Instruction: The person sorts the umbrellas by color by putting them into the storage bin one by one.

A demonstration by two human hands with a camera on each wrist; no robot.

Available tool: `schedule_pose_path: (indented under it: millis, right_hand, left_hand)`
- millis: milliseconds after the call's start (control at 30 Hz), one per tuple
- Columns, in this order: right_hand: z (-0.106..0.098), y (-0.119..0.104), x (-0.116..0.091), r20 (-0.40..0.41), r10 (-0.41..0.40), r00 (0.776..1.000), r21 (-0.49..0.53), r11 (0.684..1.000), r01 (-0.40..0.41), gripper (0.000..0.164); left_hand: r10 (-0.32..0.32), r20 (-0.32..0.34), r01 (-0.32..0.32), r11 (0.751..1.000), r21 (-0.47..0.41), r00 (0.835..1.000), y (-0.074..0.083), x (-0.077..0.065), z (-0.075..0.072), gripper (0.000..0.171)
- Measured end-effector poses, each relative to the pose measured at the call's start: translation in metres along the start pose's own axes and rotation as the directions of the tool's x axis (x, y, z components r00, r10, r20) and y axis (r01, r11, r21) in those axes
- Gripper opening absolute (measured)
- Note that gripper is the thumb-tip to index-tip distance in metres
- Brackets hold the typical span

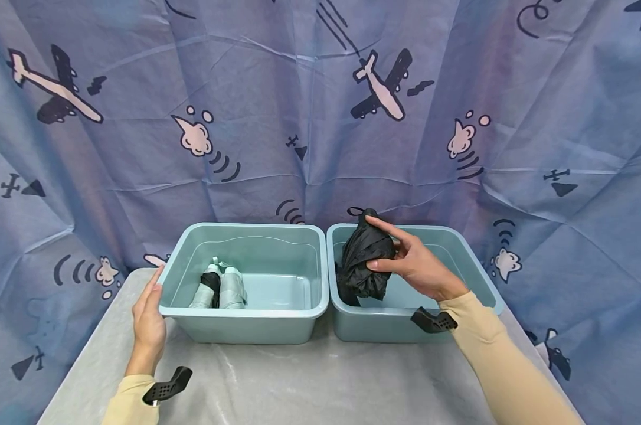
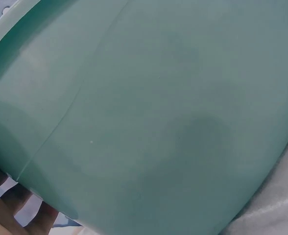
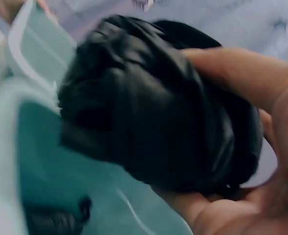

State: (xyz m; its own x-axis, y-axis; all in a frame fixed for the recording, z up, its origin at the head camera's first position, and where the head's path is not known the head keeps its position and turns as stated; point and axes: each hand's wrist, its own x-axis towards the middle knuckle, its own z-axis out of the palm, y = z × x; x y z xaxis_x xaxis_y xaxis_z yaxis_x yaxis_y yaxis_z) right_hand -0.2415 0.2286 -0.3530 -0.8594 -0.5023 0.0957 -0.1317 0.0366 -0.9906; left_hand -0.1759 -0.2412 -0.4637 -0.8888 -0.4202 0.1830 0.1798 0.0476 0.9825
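Note:
My right hand (image 1: 413, 260) grips a crumpled black fabric bundle (image 1: 367, 254) with a thin loop at its top, thumb and fingers on opposite sides of it. The bundle is held above the left part of the right bin (image 1: 416, 327), and fills much of the right wrist view. Another black item (image 3: 53, 220) lies in that bin, mostly hidden behind the bundle in the head view. My left hand (image 1: 149, 327) rests with extended fingers against the left side of the left bin (image 1: 246, 327). Two pale green rolled bundles (image 1: 231, 289) lie inside it, one with a black band.
Both light green plastic bins stand side by side on a table with a grey cover (image 1: 278, 383). A blue curtain (image 1: 278, 118) printed with airplanes hangs right behind them. The left bin's outer wall (image 2: 158, 107) fills most of the left wrist view.

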Motion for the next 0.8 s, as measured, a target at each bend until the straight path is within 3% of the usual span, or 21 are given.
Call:
schedule_pose_path:
  millis: [167, 333, 633, 800]
  right_hand:
    - [-0.022, 0.013, 0.016, 0.027, 0.109, 0.994, -0.097, 0.990, -0.106, 0.090]
    - [-0.033, 0.031, 0.025, 0.063, 0.206, 0.976, -0.207, 0.960, -0.189, 0.091]
    - [-0.041, 0.052, 0.035, 0.077, 0.342, 0.937, -0.346, 0.890, -0.296, 0.089]
    - [-0.039, 0.059, 0.043, 0.086, 0.380, 0.921, -0.368, 0.871, -0.325, 0.089]
  left_hand:
    - [0.007, 0.000, -0.007, 1.000, -0.008, 1.000, -0.001, 0.000, -0.001, 0.047]
    - [0.017, -0.004, -0.017, 1.000, -0.002, 1.000, -0.001, 0.000, -0.001, 0.047]
    - [0.020, -0.002, -0.020, 1.000, 0.011, 1.000, -0.002, 0.000, -0.001, 0.047]
    - [0.024, 0.001, -0.024, 1.000, 0.006, 1.000, -0.001, 0.001, -0.001, 0.047]
